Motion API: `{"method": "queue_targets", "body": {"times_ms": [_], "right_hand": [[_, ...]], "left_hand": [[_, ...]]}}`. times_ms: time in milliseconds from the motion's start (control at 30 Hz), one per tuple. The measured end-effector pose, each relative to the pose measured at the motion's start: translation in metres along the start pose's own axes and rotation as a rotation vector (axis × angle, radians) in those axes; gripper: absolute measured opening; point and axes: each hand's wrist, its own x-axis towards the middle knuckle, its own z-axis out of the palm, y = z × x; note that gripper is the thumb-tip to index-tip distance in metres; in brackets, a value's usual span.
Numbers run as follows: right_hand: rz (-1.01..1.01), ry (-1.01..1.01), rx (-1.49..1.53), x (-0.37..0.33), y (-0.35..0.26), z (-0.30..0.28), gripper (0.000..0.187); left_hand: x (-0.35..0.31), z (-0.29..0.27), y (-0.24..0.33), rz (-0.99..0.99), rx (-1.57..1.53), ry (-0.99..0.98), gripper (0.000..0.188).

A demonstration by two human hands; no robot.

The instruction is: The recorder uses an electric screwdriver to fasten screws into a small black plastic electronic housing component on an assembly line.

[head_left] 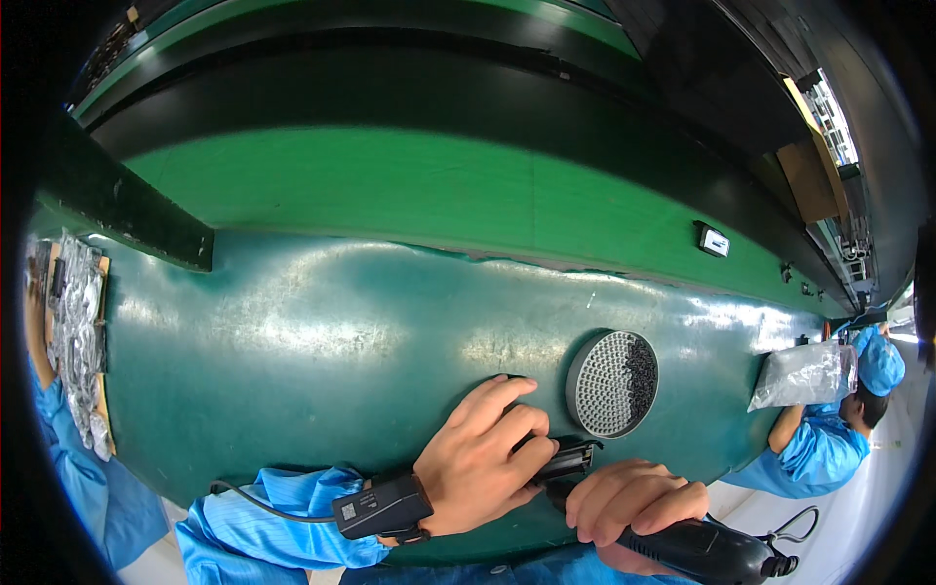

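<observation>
With the left hand (485, 458) clamped on a black part (571, 462) at the desk's (244, 400) near edge and the right hand (634, 502) around a power screwdriver (704, 548), fastening seems unfinished, small black pieces (641, 378) remaining in the round tray (575, 390).

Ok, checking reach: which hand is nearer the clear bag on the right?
Right: in the picture, the right hand is below-left of the bag; the left hand, farther left.

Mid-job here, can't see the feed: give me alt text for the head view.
The left hand has a small black part in its grip, the right hand a black handheld tool, over a green table. A round grey tray beyond holds small black pieces toward its right; blue-clothed people flank the scene.
</observation>
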Motion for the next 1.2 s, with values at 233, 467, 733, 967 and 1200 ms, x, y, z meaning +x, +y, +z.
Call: {"method": "queue_targets", "body": {"times_ms": [233, 467, 733, 967, 1200], "right_hand": [[0.002, -0.007, 0.008, 0.001, -0.001, 0.002, 0.027], [0.009, -0.004, -0.006, 0.003, -0.003, 0.0, 0.026], [-0.113, -0.142, 0.007, 0.004, 0.009, 0.003, 0.052], [-0.189, -0.021, -0.224, -0.005, 0.014, 0.013, 0.023], [-0.103, -0.227, -0.036, 0.005, 0.012, -0.011, 0.018]], "left_hand": [[-0.001, 0.0, 0.0, 0.0, -0.002, 0.006, 0.051], [-0.001, 0.002, 0.002, -0.001, 0.001, 0.007, 0.05], [-0.002, -0.001, 0.0, -0.012, -0.01, -0.005, 0.052], [0.001, -0.003, 0.002, 0.029, 0.017, -0.004, 0.054], [0.004, 0.001, 0.013, 0.027, 0.151, -0.051, 0.055]]}}
